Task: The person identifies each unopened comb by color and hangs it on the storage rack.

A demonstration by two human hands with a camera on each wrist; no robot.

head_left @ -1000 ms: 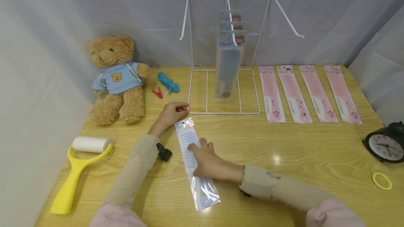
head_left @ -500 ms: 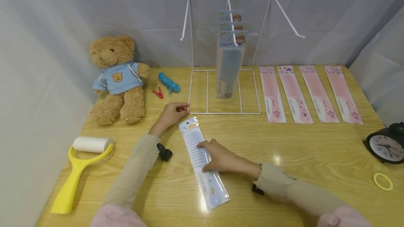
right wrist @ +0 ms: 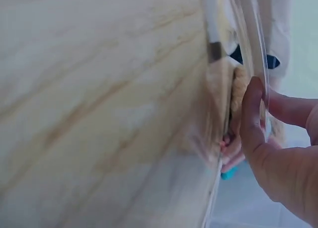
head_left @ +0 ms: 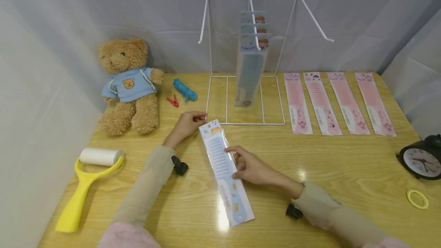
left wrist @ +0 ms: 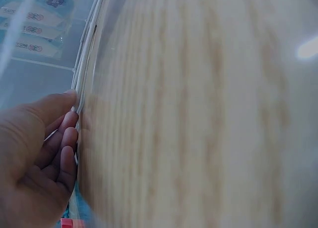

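A blue comb in a clear packet lies slanted in front of the white wire rack. Its printed top end sits close to the rack's front left corner. My right hand pinches the packet's right edge near its middle, and the thumb presses on the clear film. My left hand holds the rack's base wire at that corner, with thumb and fingers closed on the wire. Three similar blue packets hang on the rack's middle hook.
Several pink comb packets lie in a row right of the rack. A teddy bear, blue rope and red clip sit at the back left. A yellow lint roller lies front left. A black clock and yellow ring sit at the right edge.
My right hand has shifted the comb packet away from me and to the right, toward the rack, and moved from lying on top of it to pinching its right edge. My left hand has stayed put.
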